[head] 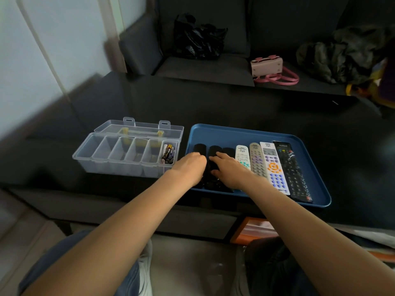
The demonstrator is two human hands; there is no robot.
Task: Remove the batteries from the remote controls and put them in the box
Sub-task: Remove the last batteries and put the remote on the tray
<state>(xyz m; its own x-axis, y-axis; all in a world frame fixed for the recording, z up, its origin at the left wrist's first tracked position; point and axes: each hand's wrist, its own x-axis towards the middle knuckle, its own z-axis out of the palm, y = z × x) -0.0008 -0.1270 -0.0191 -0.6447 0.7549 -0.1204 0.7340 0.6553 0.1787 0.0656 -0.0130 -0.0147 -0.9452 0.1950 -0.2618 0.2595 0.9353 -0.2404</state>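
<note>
Dark glossy surface [213, 103] w/ a grey sofa behind it at 12 o'clock; on the sofa a black plastic bag [197, 37] and a pink handbag [267, 66].

Clear box [126, 154] sits at 9 o'clock of the blue tray [245, 133], lid flipped back, so each battery is a short carry across. 6 compartments; only the one nearest the tray holds batteries [168, 154], approx 4, hard to count exactly.

Remotes lie side by side in the tray, long axis toward 12 o'clock: 3 black remotes on the 9 o'clock side, then white remote [242, 155], grey remote [256, 159], white remote with orange pad [274, 167], long black remote [292, 169]. 7 total.

Both hands are on the black group. Left hand [190, 165], fingers curled, at the first black remote [199, 148]; whether that grip is clamped on it, can't tell. Right hand [228, 169] has thumb and fingers wrapped on the middle black remote [214, 151]. Prob. lifting it to get at the battery cover. Third black remote [228, 150] is untouched.
</note>
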